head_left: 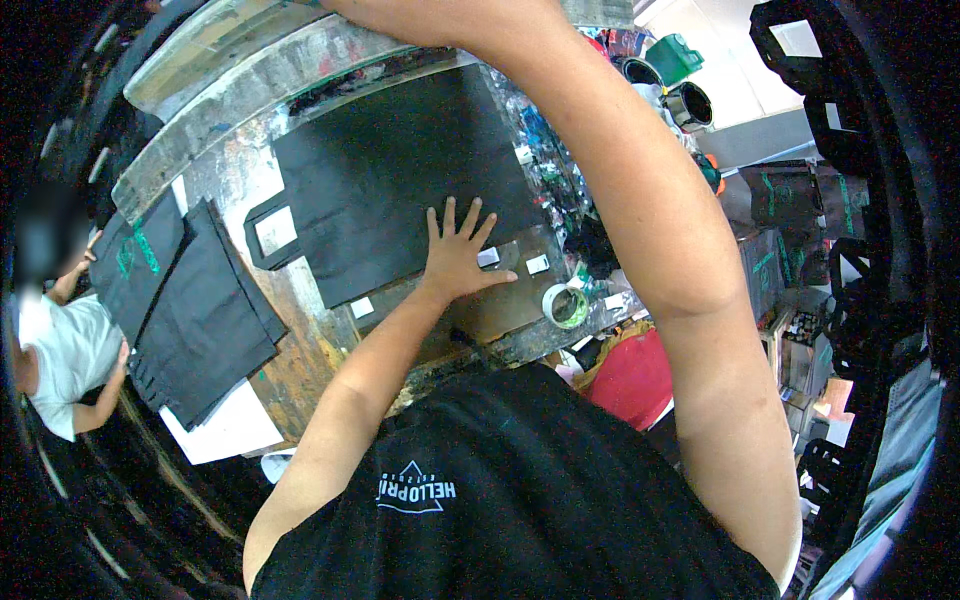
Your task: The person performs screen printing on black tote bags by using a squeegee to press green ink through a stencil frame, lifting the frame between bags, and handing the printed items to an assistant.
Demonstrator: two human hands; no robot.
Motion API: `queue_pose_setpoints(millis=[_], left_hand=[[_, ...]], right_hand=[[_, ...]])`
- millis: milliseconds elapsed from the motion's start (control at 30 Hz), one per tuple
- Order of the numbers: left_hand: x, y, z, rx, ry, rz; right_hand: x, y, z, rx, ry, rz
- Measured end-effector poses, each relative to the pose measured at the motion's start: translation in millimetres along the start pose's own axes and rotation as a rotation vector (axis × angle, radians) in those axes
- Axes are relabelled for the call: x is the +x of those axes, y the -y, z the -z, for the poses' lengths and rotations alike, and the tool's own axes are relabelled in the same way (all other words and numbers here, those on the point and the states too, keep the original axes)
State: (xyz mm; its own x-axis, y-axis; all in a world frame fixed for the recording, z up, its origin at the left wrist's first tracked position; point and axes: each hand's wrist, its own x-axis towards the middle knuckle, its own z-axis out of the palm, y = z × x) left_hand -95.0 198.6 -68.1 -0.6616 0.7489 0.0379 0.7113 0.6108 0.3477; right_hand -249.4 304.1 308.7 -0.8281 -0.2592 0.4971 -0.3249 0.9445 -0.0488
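Observation:
A black, flat fabric bag (390, 180) with a handle loop at its left side is spread on the paint-stained work table (300, 355). My left hand (462, 258) lies palm down at its near edge, fingers spread and holding nothing. Beyond the bag stands a worn, grey-smeared wooden frame (270, 95), its bars bent by the lens. My right arm reaches across to the far side, and my right hand (410, 18) is at the frame's upper edge. The top of the picture cuts off its fingers, so I cannot see their grip.
More black bags (205, 300) with green print lie to the left, beside a person in a white shirt (75, 340). A tape roll (565, 306) sits on the table's near right part. Paint pots (688, 105) and a green container (675, 58) stand at the far right.

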Motion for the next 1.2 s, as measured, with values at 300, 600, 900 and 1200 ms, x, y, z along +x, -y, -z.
queue_pose_setpoints(millis=[300,600,900,1200], left_hand=[[-15.8,-12.5,22.7,-0.146,0.033,0.139],[-141.1,20.8,251.6,-2.163,-0.832,0.124],[-209.9,24.6,102.4,-2.076,-0.637,0.882],[-206.4,31.2,67.0,-2.007,-0.627,1.017]], right_hand=[[0.9,8.1,-1.0,0.065,-0.069,0.006],[-129.0,22.6,-28.7,-0.106,0.085,0.097],[-226.8,27.9,-110.3,0.091,0.575,0.003],[-278.9,56.0,-141.4,-0.087,0.473,0.066]])
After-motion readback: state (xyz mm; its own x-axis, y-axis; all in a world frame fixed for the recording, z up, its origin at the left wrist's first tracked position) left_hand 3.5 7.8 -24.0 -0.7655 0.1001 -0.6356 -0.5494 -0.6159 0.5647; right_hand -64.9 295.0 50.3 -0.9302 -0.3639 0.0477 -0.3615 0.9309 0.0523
